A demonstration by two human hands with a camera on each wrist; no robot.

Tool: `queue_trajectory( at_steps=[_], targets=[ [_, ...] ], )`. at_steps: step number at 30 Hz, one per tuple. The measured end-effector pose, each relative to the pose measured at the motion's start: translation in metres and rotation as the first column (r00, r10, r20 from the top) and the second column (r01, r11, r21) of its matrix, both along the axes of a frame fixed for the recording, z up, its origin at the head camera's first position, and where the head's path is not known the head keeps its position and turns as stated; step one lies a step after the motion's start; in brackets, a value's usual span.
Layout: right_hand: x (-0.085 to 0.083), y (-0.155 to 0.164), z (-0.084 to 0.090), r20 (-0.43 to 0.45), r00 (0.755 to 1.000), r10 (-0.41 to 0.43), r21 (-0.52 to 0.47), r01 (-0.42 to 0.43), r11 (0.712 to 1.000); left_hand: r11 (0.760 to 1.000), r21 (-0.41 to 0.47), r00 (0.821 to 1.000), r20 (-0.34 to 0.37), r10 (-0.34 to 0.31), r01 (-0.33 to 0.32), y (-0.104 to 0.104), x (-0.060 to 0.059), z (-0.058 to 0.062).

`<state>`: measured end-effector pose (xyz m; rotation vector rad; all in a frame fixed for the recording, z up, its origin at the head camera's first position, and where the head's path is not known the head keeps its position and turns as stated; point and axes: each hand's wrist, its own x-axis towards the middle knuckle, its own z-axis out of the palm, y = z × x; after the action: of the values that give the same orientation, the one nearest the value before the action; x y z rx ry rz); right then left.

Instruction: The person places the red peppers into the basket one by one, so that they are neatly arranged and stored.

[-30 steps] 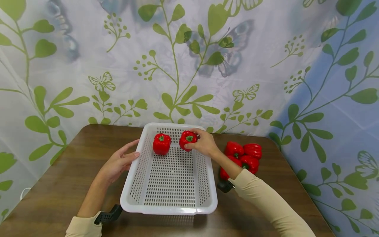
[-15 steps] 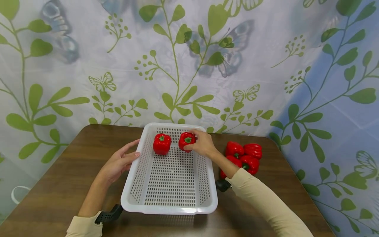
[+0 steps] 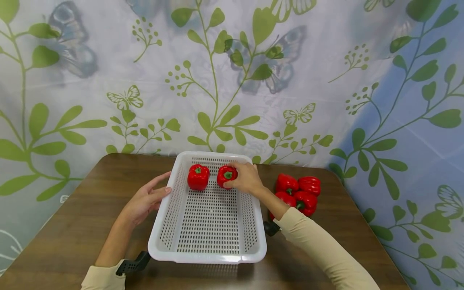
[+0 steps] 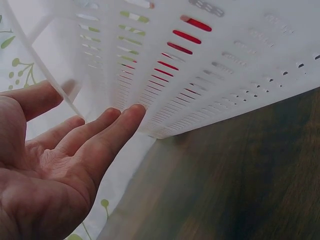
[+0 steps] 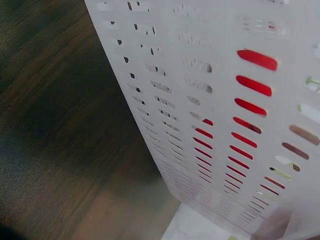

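Observation:
A white slotted plastic basket (image 3: 206, 225) stands on the table, with two red bell peppers at its far end. My right hand (image 3: 249, 177) reaches over the right rim and grips the right-hand bell pepper (image 3: 225, 179), thumb on the near side and fingers on the far side. The other bell pepper (image 3: 198, 179) sits a small gap to its left, green stem up. Outside the left wall, my left hand (image 3: 145, 199) touches the basket near its rim; its extended fingers (image 4: 112, 137) lie against the slotted side in the left wrist view. Red shows through the slots in both wrist views.
Right of the basket, several more red bell peppers (image 3: 306, 201) lie clustered on the brown wooden table (image 3: 119, 173), partly hidden by my right forearm. A leaf-and-butterfly patterned cloth (image 3: 152, 112) hangs behind the table's back edge.
My right hand has shifted slightly left and towards me, bringing the gripped bell pepper a little closer to the other one. The left hand and the basket stay put.

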<state>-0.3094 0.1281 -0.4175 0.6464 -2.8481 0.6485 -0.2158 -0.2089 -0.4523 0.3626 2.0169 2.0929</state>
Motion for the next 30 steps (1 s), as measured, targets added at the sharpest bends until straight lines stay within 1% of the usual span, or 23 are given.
queue_trajectory(
  at_steps=[5,9,17,30],
  targets=[
    [0.0032,-0.0017,-0.001,-0.018,1.0,-0.008,0.032,0.008,0.999,1.0,-0.005,1.0,-0.003,-0.002,0.002,-0.0014,0.0003,0.0],
    [0.0047,-0.0024,-0.0016,-0.022,1.0,-0.009,0.047,0.01,0.999,1.0,-0.008,1.0,0.007,0.006,-0.006,-0.0022,0.0002,0.0],
    [0.006,-0.004,0.0007,-0.047,0.999,-0.012,0.081,0.016,0.997,1.0,-0.018,1.0,0.008,0.007,-0.007,-0.0044,-0.0019,0.0007],
    [0.0036,-0.0086,0.0062,-0.021,1.0,-0.022,0.131,0.025,0.991,1.0,-0.024,1.0,0.017,0.004,-0.003,-0.008,-0.0078,0.0044]
  ],
)
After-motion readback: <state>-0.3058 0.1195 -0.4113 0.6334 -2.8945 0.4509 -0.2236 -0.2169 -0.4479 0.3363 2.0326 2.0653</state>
